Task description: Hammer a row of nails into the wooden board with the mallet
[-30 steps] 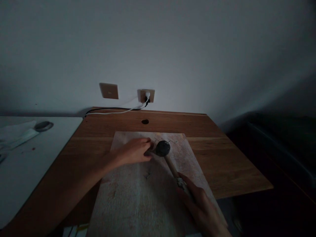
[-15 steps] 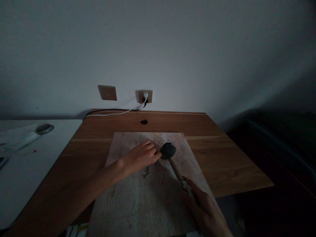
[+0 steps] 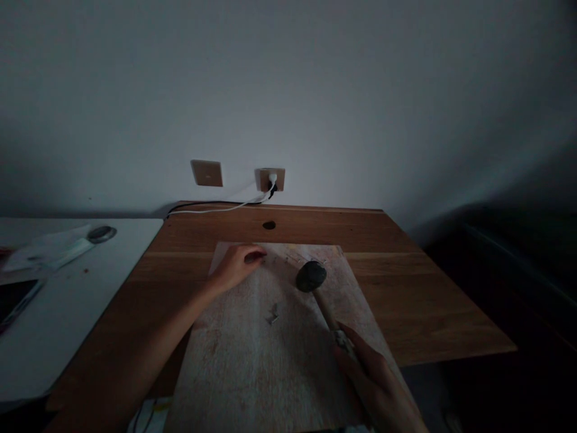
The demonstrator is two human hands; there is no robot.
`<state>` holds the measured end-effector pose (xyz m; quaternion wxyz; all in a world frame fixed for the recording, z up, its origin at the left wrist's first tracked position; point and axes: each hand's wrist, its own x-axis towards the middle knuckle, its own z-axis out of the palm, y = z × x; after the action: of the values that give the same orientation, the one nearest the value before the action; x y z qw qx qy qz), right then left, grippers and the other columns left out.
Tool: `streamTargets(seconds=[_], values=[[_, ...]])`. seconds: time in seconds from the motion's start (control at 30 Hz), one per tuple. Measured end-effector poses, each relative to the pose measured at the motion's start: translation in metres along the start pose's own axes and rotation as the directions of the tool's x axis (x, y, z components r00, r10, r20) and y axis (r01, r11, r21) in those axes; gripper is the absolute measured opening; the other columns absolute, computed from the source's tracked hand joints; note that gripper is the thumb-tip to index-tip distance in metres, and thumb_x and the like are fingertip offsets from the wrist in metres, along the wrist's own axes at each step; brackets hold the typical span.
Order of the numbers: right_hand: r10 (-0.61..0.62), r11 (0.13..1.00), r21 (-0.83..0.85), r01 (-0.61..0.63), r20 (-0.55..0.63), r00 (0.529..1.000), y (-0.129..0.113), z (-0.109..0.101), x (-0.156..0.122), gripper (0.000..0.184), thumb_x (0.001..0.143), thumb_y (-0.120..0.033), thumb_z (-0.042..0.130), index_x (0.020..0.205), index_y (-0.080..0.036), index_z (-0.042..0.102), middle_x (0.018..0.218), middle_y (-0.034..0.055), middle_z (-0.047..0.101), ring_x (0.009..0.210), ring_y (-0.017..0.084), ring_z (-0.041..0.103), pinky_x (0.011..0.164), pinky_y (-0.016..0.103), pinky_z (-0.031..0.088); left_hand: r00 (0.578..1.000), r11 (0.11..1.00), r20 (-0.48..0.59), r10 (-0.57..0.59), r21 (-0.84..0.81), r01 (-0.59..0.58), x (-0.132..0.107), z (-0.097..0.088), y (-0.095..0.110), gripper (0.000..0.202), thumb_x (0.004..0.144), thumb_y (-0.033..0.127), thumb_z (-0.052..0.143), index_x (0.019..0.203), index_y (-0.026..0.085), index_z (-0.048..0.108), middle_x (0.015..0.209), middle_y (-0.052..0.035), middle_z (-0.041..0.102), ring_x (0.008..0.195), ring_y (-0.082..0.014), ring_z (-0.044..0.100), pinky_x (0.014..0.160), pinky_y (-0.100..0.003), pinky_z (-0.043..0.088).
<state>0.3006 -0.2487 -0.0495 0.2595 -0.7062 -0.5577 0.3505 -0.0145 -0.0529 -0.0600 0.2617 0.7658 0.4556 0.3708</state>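
Observation:
A pale wooden board (image 3: 252,361) lies on the brown desk (image 3: 406,294). My right hand (image 3: 374,385) is closed round the wooden handle of a hammer (image 3: 311,276), whose dark head hovers over or rests on the far part of the board. My left hand (image 3: 237,264) rests near the board's far left corner, fingers curled as if pinching something small that I cannot make out. A few small nails (image 3: 273,314) lie loose on the board's middle. More nails (image 3: 288,258) stand or lie near the far edge.
A white table (image 3: 67,294) adjoins the desk on the left, with papers and a round dark object (image 3: 101,233). Wall sockets (image 3: 271,178) with a white plug and cables sit behind the desk. A cable hole (image 3: 269,225) marks the desk's back. Dark furniture stands on the right.
My left hand has drawn back from the hammer head toward the board's far left corner. The hammer head has shifted slightly right. The camera view has moved a little.

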Motion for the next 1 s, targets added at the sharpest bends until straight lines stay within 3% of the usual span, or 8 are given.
streamTargets(seconds=[0.27,0.43,0.57,0.8,0.9,1.0], values=[[-0.009,1.000,0.021,0.009,-0.008,1.000,-0.0012,0.0001,-0.0004,0.068,0.093,-0.068,0.056,0.142,-0.023,0.069,0.137,0.0101,0.073,0.132,0.033,0.065,0.108,0.041,0.053,0.999,0.996,0.029,0.030,0.088,-0.032,0.0005,0.0042,0.0038,0.018,0.089,0.011,0.067,0.100,0.020,0.077,0.099,-0.0045,0.079,0.093,-0.0198,0.073,0.087,-0.033,0.056],[-0.042,0.999,0.020,0.043,-0.039,0.998,-0.0023,-0.0016,-0.0002,0.061,0.091,-0.065,0.062,0.135,-0.025,0.073,0.122,0.0091,0.080,0.120,0.036,0.071,0.094,0.038,0.061,0.997,0.983,0.041,0.073,0.168,-0.078,-0.0009,0.0066,0.0049,0.015,0.089,0.011,0.068,0.097,0.020,0.076,0.101,-0.0053,0.074,0.095,-0.0201,0.070,0.088,-0.034,0.053],[-0.041,0.999,-0.012,0.041,-0.041,0.998,-0.0023,-0.0026,-0.0006,0.064,0.091,-0.068,0.062,0.136,-0.024,0.072,0.112,0.0101,0.082,0.114,0.036,0.074,0.085,0.036,0.064,0.997,0.989,0.022,0.070,0.128,-0.073,0.0005,0.0068,0.0053,0.009,0.088,0.011,0.071,0.090,0.019,0.076,0.099,-0.0045,0.071,0.093,-0.0185,0.068,0.086,-0.032,0.052],[-0.056,0.998,0.017,0.057,-0.033,0.998,-0.0077,-0.0008,0.0006,0.069,0.091,-0.073,0.058,0.133,-0.022,0.074,0.124,0.0094,0.078,0.125,0.035,0.069,0.100,0.035,0.059,0.999,0.999,0.025,-0.035,-0.025,0.036,0.0027,0.0089,0.0012,0.017,0.083,0.010,0.075,0.097,0.019,0.074,0.090,-0.0013,0.074,0.083,-0.0164,0.069,0.078,-0.028,0.052],[-0.031,0.999,0.030,0.032,-0.038,0.999,-0.0047,0.0007,0.0010,0.069,0.090,-0.073,0.059,0.134,-0.023,0.074,0.116,0.0084,0.080,0.121,0.036,0.071,0.095,0.036,0.061,0.998,0.998,-0.033,-0.058,0.003,0.058,0.0029,0.0104,-0.0009,0.015,0.079,0.013,0.079,0.091,0.018,0.072,0.086,-0.0003,0.072,0.080,-0.0162,0.067,0.076,-0.028,0.050],[-0.029,0.999,0.023,0.030,-0.046,0.999,0.0021,0.0010,0.0009,0.069,0.088,-0.073,0.061,0.135,-0.023,0.073,0.123,0.0090,0.079,0.126,0.036,0.068,0.101,0.038,0.058,0.995,0.996,-0.074,-0.060,0.067,0.065,0.0037,0.0100,-0.0018,0.013,0.077,0.014,0.082,0.081,0.018,0.070,0.084,-0.0011,0.069,0.082,-0.0176,0.066,0.077,-0.029,0.049]])
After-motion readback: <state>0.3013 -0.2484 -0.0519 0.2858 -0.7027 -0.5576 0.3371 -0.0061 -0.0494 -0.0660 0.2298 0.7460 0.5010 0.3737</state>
